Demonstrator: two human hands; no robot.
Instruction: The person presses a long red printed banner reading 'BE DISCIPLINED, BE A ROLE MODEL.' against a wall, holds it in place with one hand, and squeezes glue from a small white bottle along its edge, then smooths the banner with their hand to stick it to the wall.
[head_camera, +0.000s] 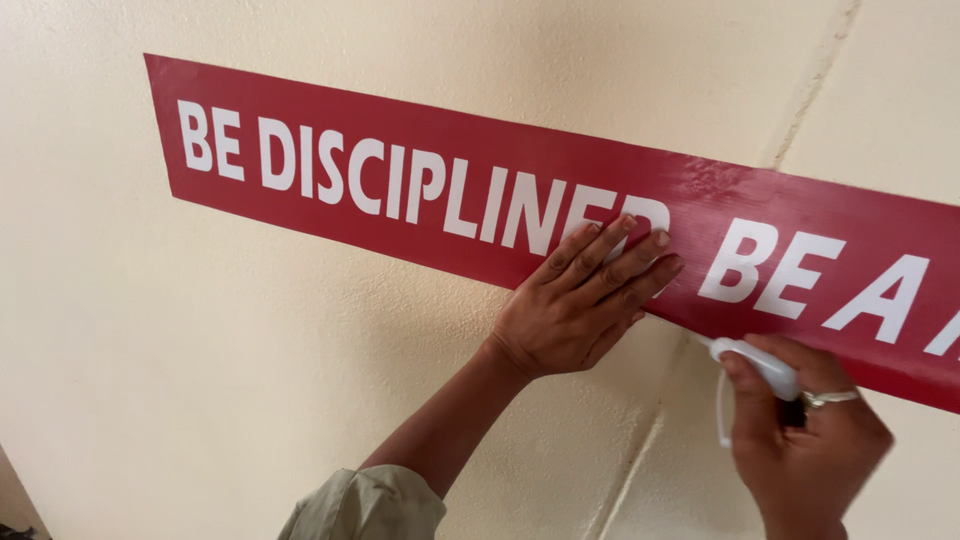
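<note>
Red banner (420, 160) with white lettering up on cream wall (200, 400), running from upper left down to right edge, slightly slanted. Left stretch lying flat against wall, edges tight, no visible bubbles there. Judged as already stuck down.

Left hand (580, 300) flat on banner's lower edge near middle, fingers spread and pressing, palm overlapping onto bare wall below. Open, gripping nothing, just holding banner to wall. Olive sleeve (365, 505) at bottom of frame.

Right hand (805, 440) closed around small white tool (760, 365), tip touching banner's lower edge just right of left hand. Thin white strip (720, 410) hanging down from tool; kind of strip unclear, maybe backing or cord. Ring (830, 398) on one finger. Small dark thing between fingers under tool, too hidden to name.

Glossy, slightly wrinkled patch (710, 185) on banner above hands, between the two word groups. Looks not fully smoothed. Right stretch of banner beyond hands running out of frame, so end not visible; cannot tell whether fixed there.

Judgement: roughly half done. Left part bonded, middle being worked at lower edge, right part and wrinkled patch left to press. Faint vertical seam (800, 90) in wall crossing behind banner near wrinkles, possibly cause of uneven lie.

Hands close together, not touching, both at lower edge.
</note>
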